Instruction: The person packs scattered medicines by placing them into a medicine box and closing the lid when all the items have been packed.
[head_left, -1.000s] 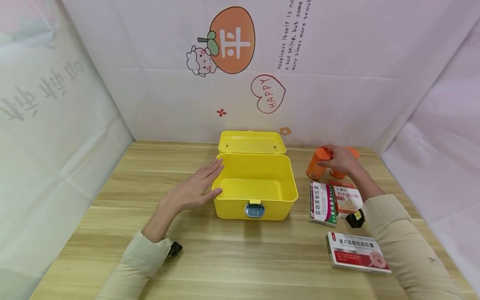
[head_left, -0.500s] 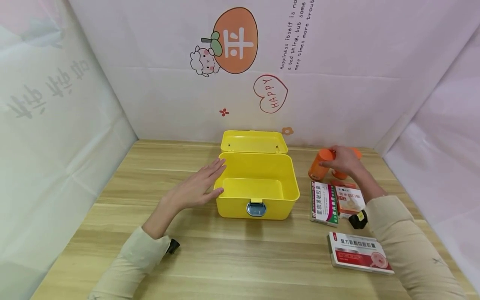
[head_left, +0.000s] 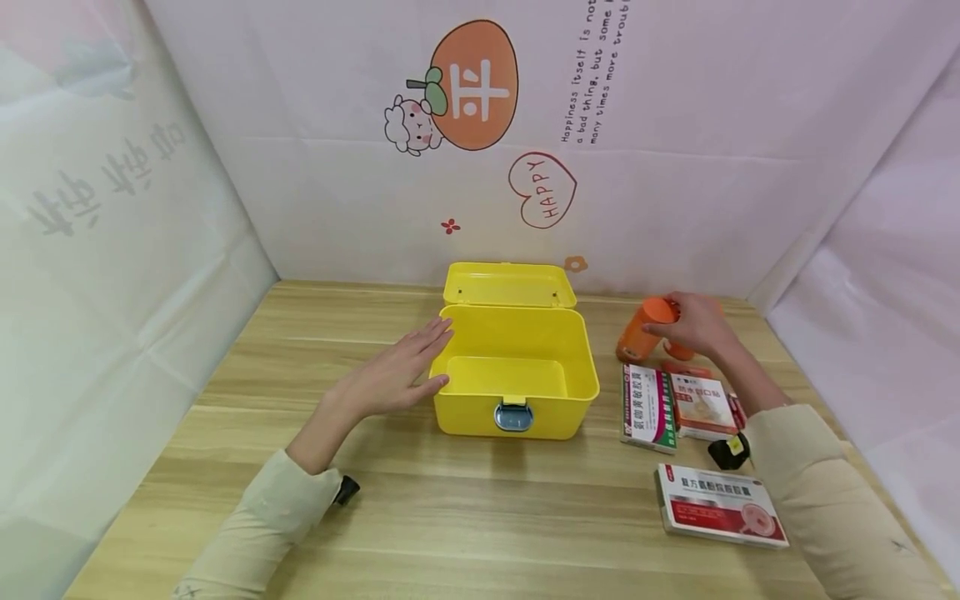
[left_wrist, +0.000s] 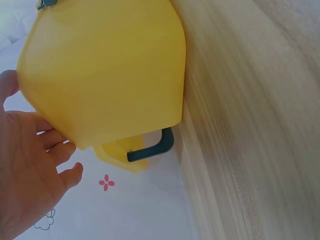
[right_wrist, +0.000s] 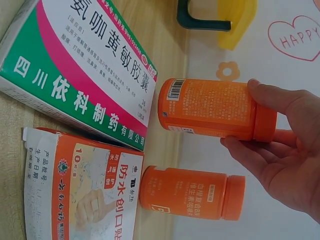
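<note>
My right hand [head_left: 697, 323] pinches an orange bottle [head_left: 642, 332] near its cap, thumb on one side and fingers on the other. The right wrist view shows this bottle [right_wrist: 207, 109] beside a second orange bottle [right_wrist: 187, 193], which my hand mostly hides in the head view. Whether the held bottle's base touches the table cannot be told. A yellow box [head_left: 517, 417] stands with its lid [head_left: 510, 286] tipped back and nothing inside. My left hand [head_left: 390, 371] rests against its left rim with fingers extended; the left wrist view shows the fingertips at the box wall [left_wrist: 110, 70].
Below the bottles lie a white, green and magenta medicine box [head_left: 648, 408] and a bandage box [head_left: 705, 407]. Nearer sits a red and white medicine box [head_left: 722, 506], close to the right sleeve. A printed cloth wall [head_left: 337, 208] rises behind the wooden table [head_left: 450, 517].
The right hand has shifted slightly right, and the held bottle's cap end leans further right with it. My left hand stays at the box rim. The head view has shifted a little.
</note>
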